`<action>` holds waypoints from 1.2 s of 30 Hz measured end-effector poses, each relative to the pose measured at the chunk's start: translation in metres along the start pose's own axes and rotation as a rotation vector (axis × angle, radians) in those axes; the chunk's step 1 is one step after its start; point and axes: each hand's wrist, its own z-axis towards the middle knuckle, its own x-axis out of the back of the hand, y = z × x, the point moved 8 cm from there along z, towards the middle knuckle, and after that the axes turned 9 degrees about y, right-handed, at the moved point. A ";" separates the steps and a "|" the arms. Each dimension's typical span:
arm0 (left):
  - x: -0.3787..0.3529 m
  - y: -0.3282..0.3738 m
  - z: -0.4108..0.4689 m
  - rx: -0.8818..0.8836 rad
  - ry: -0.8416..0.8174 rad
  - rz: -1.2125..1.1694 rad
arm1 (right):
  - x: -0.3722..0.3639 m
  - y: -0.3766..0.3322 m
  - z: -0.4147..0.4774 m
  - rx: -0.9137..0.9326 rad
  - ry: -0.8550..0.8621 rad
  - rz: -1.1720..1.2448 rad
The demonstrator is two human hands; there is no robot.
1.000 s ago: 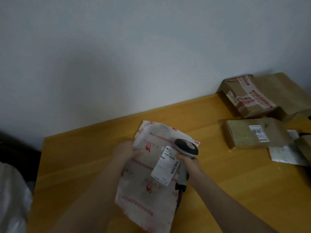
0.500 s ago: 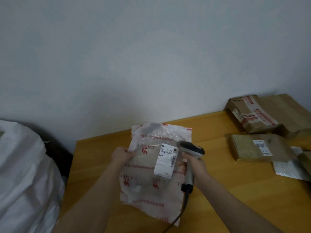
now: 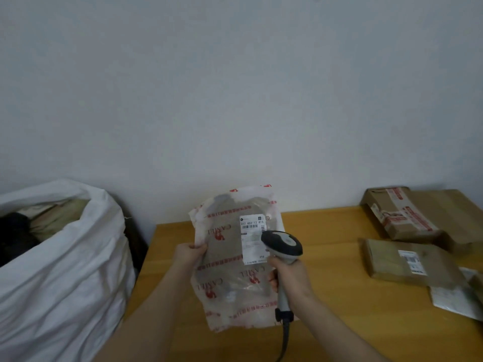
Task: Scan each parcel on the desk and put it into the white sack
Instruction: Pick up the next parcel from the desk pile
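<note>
The left grip is pinching the clear plastic parcel by its left edge, holding it upright over the worktop, while the right grip is holding the scanner at the parcel's right edge, its head in front of the label, and the white sack is standing left of the parcel.

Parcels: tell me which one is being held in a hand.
The clear red-printed poly bag, gripped at its edge by the left hand; the brown parcels lie flat on the desk.
</note>
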 end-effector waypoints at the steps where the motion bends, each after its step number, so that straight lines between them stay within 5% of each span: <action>1: 0.004 0.000 -0.002 -0.006 0.005 0.000 | -0.002 -0.001 -0.003 0.017 -0.010 -0.019; 24: 0.031 0.016 -0.020 -0.014 0.068 -0.048 | -0.012 -0.036 -0.024 0.082 -0.043 -0.015; 36: 0.206 0.071 -0.052 -0.161 0.465 -0.240 | -0.153 -0.112 -0.052 0.230 -0.335 0.049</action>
